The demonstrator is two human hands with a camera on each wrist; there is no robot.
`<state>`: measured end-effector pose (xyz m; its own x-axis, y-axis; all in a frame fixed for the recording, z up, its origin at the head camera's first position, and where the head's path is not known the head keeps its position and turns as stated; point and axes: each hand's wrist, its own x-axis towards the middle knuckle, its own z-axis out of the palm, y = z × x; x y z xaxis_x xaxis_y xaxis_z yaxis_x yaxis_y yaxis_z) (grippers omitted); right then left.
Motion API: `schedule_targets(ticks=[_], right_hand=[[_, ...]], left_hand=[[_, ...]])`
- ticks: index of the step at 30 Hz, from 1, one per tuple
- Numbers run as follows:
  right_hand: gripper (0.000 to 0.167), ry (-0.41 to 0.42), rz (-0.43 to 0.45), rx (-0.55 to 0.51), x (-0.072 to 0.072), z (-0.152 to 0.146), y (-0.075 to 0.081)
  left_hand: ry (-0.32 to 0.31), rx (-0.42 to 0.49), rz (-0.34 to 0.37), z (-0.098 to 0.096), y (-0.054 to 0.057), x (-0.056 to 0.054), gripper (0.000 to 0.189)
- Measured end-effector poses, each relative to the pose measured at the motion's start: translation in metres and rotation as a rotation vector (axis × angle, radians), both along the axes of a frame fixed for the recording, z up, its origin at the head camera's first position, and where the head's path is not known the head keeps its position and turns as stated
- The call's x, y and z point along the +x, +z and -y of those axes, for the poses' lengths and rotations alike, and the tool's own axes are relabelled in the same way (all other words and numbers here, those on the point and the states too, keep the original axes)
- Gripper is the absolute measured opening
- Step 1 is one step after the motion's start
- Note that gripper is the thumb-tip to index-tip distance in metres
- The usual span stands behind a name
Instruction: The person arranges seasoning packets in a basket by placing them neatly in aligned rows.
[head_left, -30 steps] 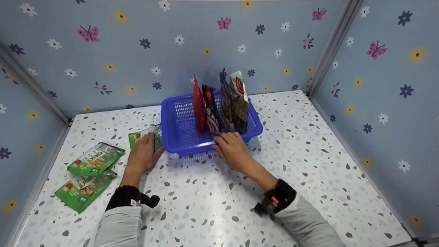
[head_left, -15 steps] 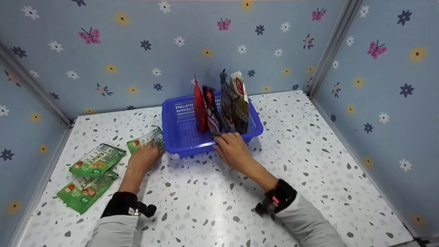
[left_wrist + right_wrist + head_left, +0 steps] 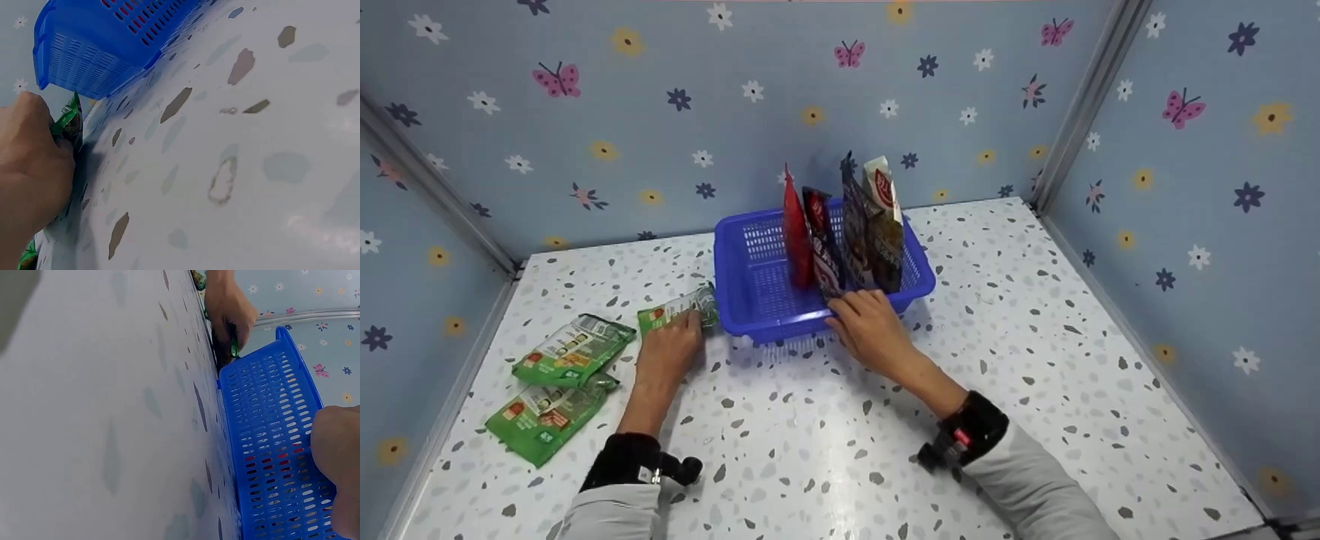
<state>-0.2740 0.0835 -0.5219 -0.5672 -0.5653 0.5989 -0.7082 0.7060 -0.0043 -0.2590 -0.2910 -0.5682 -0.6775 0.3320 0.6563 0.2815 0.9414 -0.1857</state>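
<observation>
My left hand [image 3: 670,348] pinches the near edge of a green snack packet [image 3: 660,313] lying on the table just left of the blue plastic basket [image 3: 750,330]. In the left wrist view the green packet [image 3: 68,121] shows past my curled fingers, below the basket's perforated side. My right hand [image 3: 870,326] grips the basket's front rim, fingers over the top and thumb outside. Inside the basket stand a red packet [image 3: 796,240], a dark packet with red [image 3: 823,247], another dark packet [image 3: 855,225] and a white-topped brown packet [image 3: 886,240].
Two more green packets lie overlapping at the left, one upper [image 3: 574,351] and one lower [image 3: 540,424]. The speckled white table [image 3: 810,442] is bounded by a flowered blue back wall [image 3: 645,97] and side walls. The basket's left part holds no packets.
My left hand has shifted slightly, drawn back toward me and its fingers curled more on the green packet's near edge. The right hand and basket stay nearly still.
</observation>
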Motion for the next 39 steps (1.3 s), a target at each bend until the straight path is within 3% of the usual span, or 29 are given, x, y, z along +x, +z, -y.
schedule_targets(ticks=[3,8,12,16,21,27,32,39], right_hand=[[0.032,-0.001,0.008,0.002,0.000,0.000,0.001],[0.031,0.007,0.004,-0.002,0.000,0.000,0.000],[0.030,0.014,0.007,-0.019,0.000,0.000,0.002],[0.029,0.023,0.006,-0.026,0.000,-0.001,0.004],[0.032,0.042,0.046,-0.021,0.001,-0.003,0.005],[0.045,0.099,0.229,-0.038,0.005,-0.009,0.013],[0.045,0.217,0.342,-0.191,0.012,-0.012,0.031],[0.052,0.356,0.301,-0.398,0.021,-0.010,0.069]], left_hand=[[0.010,0.065,-0.076,0.001,-0.003,0.001,0.006],[0.052,0.223,-0.092,0.003,-0.003,0.008,0.009],[0.077,0.356,-0.106,0.005,0.008,0.016,0.020],[0.063,0.490,-0.144,0.003,0.026,0.025,0.027],[0.020,0.652,-0.196,-0.010,0.050,0.038,0.025],[-0.039,0.763,-0.240,-0.036,0.078,0.047,0.022],[-0.122,0.820,-0.254,-0.062,0.096,0.054,0.019],[-0.275,0.889,-0.169,-0.098,0.117,0.062,0.014]])
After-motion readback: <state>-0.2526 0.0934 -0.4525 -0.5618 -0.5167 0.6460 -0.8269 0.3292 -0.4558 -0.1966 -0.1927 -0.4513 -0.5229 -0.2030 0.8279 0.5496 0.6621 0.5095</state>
